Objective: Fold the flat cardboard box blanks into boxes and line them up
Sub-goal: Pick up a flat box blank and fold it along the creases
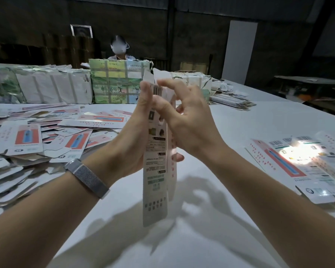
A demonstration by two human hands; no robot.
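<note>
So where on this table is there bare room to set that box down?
Bare table lies beneath the box, between the loose blanks at left and the lined-up boxes at right; more bare surface behind those. The left side is crowded.

Tall white cardboard blank [155, 171], black and green print; flat blanks [46, 136], red-and-blue panels; silver mesh wristband [87, 177].

Printed card, metal mesh, matt table

The box blank [156, 171] is thin printed cardboard; the wristband [87, 177] is woven metal mesh; the table [230, 120] is smooth matt white.
</note>
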